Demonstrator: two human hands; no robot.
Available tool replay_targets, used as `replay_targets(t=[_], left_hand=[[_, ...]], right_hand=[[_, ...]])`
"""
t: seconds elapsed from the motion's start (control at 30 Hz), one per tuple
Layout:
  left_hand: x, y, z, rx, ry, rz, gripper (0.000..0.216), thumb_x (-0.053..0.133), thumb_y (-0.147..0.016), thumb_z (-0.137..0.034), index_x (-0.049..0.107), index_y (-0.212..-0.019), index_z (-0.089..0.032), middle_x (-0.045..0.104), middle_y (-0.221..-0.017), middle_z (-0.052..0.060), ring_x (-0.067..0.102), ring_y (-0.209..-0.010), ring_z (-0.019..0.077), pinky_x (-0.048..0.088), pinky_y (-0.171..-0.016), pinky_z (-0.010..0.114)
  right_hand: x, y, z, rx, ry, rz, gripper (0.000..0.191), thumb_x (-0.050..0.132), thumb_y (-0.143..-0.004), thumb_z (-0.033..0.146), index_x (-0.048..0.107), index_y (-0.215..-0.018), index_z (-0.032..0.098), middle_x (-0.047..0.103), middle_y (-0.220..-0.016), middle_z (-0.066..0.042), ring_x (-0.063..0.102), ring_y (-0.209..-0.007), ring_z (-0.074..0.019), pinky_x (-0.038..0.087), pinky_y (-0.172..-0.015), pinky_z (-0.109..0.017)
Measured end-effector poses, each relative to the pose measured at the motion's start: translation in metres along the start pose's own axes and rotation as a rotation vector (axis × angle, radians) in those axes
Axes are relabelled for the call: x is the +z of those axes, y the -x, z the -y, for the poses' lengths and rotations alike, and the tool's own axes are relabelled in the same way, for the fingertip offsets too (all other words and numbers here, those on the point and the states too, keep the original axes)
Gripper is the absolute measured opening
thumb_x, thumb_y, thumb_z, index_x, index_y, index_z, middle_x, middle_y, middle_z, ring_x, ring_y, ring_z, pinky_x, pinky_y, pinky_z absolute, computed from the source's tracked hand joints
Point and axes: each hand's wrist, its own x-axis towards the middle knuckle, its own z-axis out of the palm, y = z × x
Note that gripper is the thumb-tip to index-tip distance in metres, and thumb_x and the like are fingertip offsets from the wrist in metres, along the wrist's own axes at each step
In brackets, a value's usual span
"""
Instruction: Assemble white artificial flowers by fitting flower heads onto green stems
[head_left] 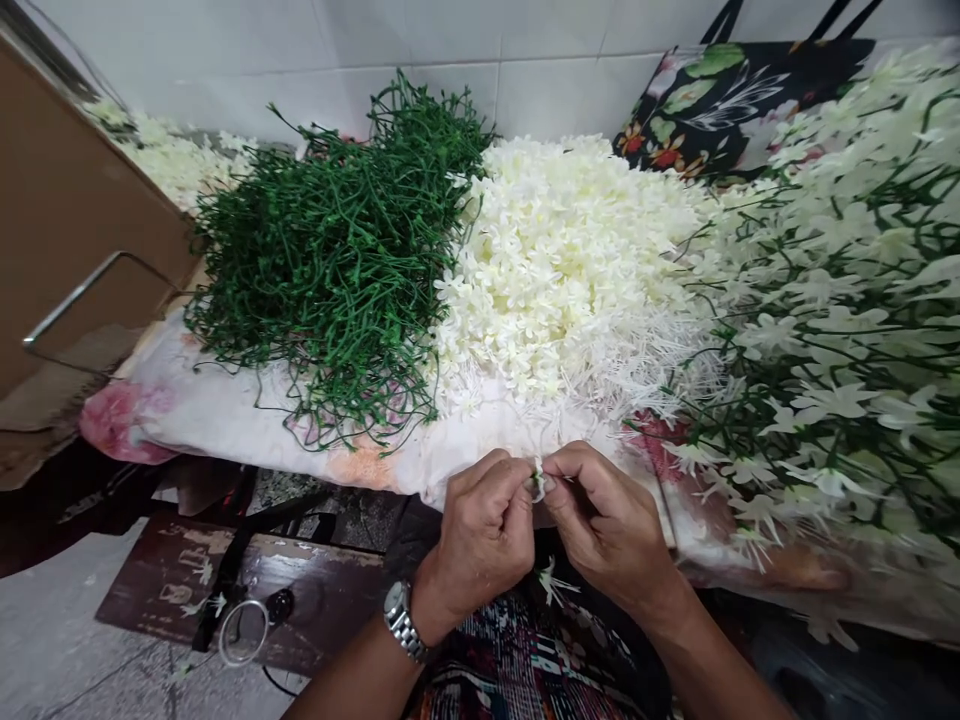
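Observation:
My left hand [484,530] and my right hand [604,520] meet in front of me, fingertips pinched together on a small white plastic flower [537,482]. A metal watch [403,622] is on my left wrist. Just beyond my hands lies a big heap of loose white flowers [570,270]. Left of it sits a tangled pile of green plastic stems [337,250]. To the right are assembled sprays [847,300] of white flowers on green stems. All of it rests on a flowered cloth [225,415].
A brown cardboard panel [67,210] with a metal handle stands at the left. A dark floral bag [727,100] leans on the white tiled wall. A worn wooden board [300,590] with a ring lies on the floor below.

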Motion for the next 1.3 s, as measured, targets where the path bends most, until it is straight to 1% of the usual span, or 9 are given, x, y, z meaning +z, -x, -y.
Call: replay_targets(t=[0.2, 0.4, 0.53, 0.63, 0.73, 0.87, 0.97, 1.17, 1.3], left_hand=[[-0.009, -0.004, -0.002, -0.259, 0.309, 0.043, 0.018, 0.046, -0.079, -0.013, 0.057, -0.066, -0.016, 0.049, -0.057, -0.002, 0.043, -0.053, 0.0096, 0.034, -0.05, 0.021], [-0.019, -0.005, -0.001, -0.568, 0.771, -0.078, 0.012, 0.061, -0.071, -0.026, 0.063, -0.067, -0.015, 0.043, -0.048, -0.006, 0.033, -0.043, 0.0056, 0.031, -0.045, 0.019], [-0.027, -0.006, -0.001, -0.685, 0.986, -0.16, 0.028, 0.078, -0.058, -0.039, 0.066, -0.064, -0.014, 0.037, -0.04, -0.009, 0.027, -0.036, 0.0027, 0.029, -0.042, 0.018], [-0.032, -0.005, -0.003, -0.721, 1.033, -0.182, 0.039, 0.084, -0.047, -0.046, 0.067, -0.061, -0.013, 0.041, -0.041, -0.008, 0.029, -0.035, 0.0023, 0.028, -0.039, 0.018], [-0.035, -0.001, -0.003, -0.688, 1.016, -0.174, 0.039, 0.084, -0.047, -0.046, 0.068, -0.06, -0.014, 0.045, -0.046, -0.005, 0.035, -0.039, 0.0039, 0.029, -0.04, 0.018], [-0.036, 0.005, 0.0, -0.495, 0.922, -0.073, 0.031, 0.076, -0.064, -0.044, 0.07, -0.062, -0.014, 0.049, -0.053, -0.002, 0.041, -0.049, 0.0077, 0.032, -0.045, 0.02], [-0.036, 0.006, 0.0, -0.361, 0.78, -0.007, 0.027, 0.067, -0.076, -0.039, 0.07, -0.066, -0.014, 0.05, -0.056, -0.001, 0.042, -0.053, 0.0098, 0.034, -0.049, 0.021], [-0.039, 0.003, -0.011, -0.165, 0.427, -0.048, 0.017, 0.055, -0.079, -0.015, 0.062, -0.063, -0.015, 0.046, -0.053, -0.003, 0.042, -0.05, 0.0095, 0.032, -0.048, 0.021], [-0.037, 0.003, -0.015, -0.065, 0.238, -0.051, 0.02, 0.05, -0.079, -0.008, 0.059, -0.063, -0.016, 0.046, -0.053, -0.003, 0.043, -0.05, 0.0093, 0.033, -0.048, 0.02]], right_hand=[[-0.005, -0.001, 0.004, 0.014, -0.06, 0.007, 0.011, 0.049, -0.086, 0.009, 0.052, -0.087, 0.019, 0.056, -0.071, 0.001, 0.054, -0.061, -0.0085, 0.044, -0.056, -0.018], [-0.02, 0.003, 0.003, 0.064, -0.077, -0.01, 0.009, 0.051, -0.087, 0.017, 0.054, -0.096, 0.018, 0.058, -0.081, -0.002, 0.056, -0.076, -0.0125, 0.046, -0.066, -0.023], [-0.025, 0.003, 0.004, 0.046, -0.053, -0.021, 0.009, 0.051, -0.088, 0.015, 0.055, -0.095, 0.018, 0.058, -0.081, -0.003, 0.056, -0.077, -0.0125, 0.045, -0.066, -0.023], [-0.028, -0.002, 0.013, -0.033, -0.032, -0.038, 0.011, 0.051, -0.086, 0.011, 0.055, -0.095, 0.017, 0.059, -0.081, -0.003, 0.056, -0.077, -0.0116, 0.045, -0.069, -0.022], [-0.028, -0.01, 0.026, -0.137, -0.044, -0.02, 0.016, 0.053, -0.084, 0.007, 0.054, -0.098, 0.015, 0.059, -0.083, -0.003, 0.056, -0.079, -0.0118, 0.046, -0.071, -0.022], [-0.024, -0.017, 0.041, -0.208, -0.076, 0.037, 0.02, 0.053, -0.083, 0.005, 0.053, -0.102, 0.012, 0.058, -0.08, -0.005, 0.055, -0.075, -0.0124, 0.047, -0.066, -0.023], [-0.02, -0.019, 0.045, -0.222, -0.06, 0.04, 0.012, 0.052, -0.084, 0.005, 0.055, -0.093, 0.012, 0.057, -0.073, -0.004, 0.054, -0.069, -0.013, 0.047, -0.06, -0.024], [-0.015, -0.019, 0.039, -0.224, 0.022, 0.024, 0.011, 0.05, -0.084, 0.005, 0.056, -0.085, 0.015, 0.056, -0.068, -0.004, 0.054, -0.064, -0.0144, 0.046, -0.056, -0.026], [-0.012, -0.015, 0.032, -0.182, 0.0, 0.037, 0.012, 0.047, -0.086, 0.006, 0.053, -0.086, 0.018, 0.055, -0.067, -0.003, 0.055, -0.064, -0.0141, 0.047, -0.056, -0.026]])
